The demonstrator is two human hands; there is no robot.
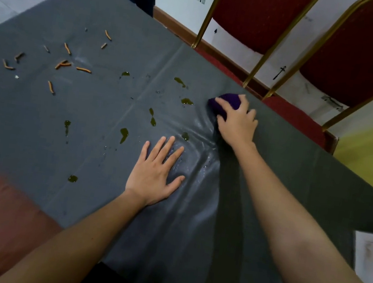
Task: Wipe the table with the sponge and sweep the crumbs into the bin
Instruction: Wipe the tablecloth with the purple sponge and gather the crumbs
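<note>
Could bunch the tablecloth (65, 112) and smear spots (123, 133) toward ten-o'clock crumbs (63, 64), clutching sponge (231, 99) at two o'clock in right hand (237, 124), left hand (155, 175) pressing flat, fingers straight.

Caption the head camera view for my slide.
Right hand grips a purple sponge on the grey tablecloth; left hand presses flat near spills.
</note>
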